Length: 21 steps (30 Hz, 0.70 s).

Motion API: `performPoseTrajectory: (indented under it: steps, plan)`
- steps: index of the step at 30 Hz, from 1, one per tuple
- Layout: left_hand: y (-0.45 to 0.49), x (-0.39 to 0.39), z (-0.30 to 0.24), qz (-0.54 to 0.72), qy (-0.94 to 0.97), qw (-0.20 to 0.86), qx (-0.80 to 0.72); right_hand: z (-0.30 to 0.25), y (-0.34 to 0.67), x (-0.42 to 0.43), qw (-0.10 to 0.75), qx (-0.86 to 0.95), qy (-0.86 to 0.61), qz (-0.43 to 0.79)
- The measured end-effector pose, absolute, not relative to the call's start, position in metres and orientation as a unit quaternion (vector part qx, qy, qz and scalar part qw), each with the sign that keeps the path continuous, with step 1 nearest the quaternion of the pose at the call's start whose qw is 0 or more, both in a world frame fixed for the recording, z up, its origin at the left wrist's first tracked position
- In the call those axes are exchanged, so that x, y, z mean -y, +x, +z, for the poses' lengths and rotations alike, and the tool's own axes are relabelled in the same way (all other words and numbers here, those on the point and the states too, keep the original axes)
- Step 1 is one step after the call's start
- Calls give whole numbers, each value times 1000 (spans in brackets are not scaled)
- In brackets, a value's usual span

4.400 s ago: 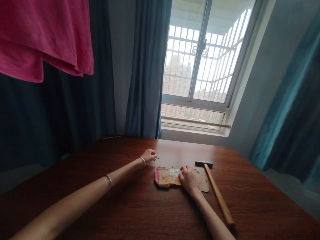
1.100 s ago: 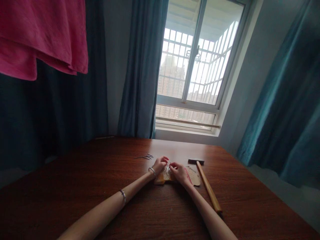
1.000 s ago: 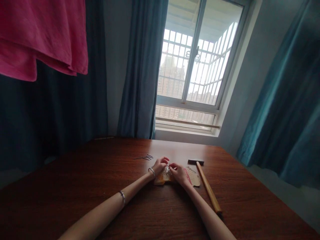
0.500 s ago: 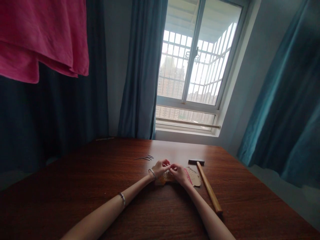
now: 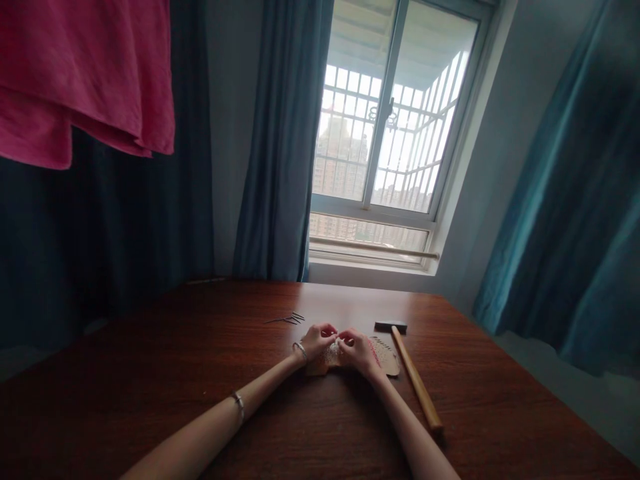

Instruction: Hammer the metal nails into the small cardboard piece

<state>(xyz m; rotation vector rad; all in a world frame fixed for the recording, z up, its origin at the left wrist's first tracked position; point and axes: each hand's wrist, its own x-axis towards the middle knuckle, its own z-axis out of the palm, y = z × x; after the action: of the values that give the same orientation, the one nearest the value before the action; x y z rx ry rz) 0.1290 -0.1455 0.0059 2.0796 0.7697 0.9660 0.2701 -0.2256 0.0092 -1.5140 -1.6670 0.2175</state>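
Firstly, head view. Landmark item: one piece of printed cardboard [image 5: 387,357], irregular in outline, lying flat on a wood-grain counter [image 5: 305,427]; printed face with speckled and pink areas, plain tan toward its right end, where a row of short dark slanted marks runs along the far edge.

Left hand [image 5: 316,341]: over the cardboard's left part, fingers curled; one bangle [image 5: 301,350] at the wrist, one bracelet [image 5: 239,405] farther up the forearm. Right hand [image 5: 355,349]: over the cardboard's middle, thumb and fingers drawn into a pinch. Both hands together, fingertips meeting or nearly so; whether anything is gripped between them is too small to tell.

Nails [image 5: 291,319], several, dark, in a loose group: beyond the cardboard, to its left. Hammer [image 5: 416,380], one, dark head, wooden handle: just right of the cardboard, head at the far end.

Surroundings: barred window [image 5: 350,157] and blue curtain [image 5: 281,167], both well beyond the cardboard; pink cloth [image 5: 110,80], hanging above and to its left.
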Motion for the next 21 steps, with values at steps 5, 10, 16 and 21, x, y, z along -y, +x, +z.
performPoseTrajectory:
  steps: [5,10,16,21]
  plan:
    - [129,147,6,372,804,344,-310,42,310,260,358,634,-686,-6]
    - [130,144,3,371,811,334,-306,33,358,335,247,457,-848,-109]
    - [130,143,3,371,811,328,-311,1,354,400,158,383,-907,-74]
    - [130,144,4,371,813,327,-309,1,331,398,95,422,-890,-142]
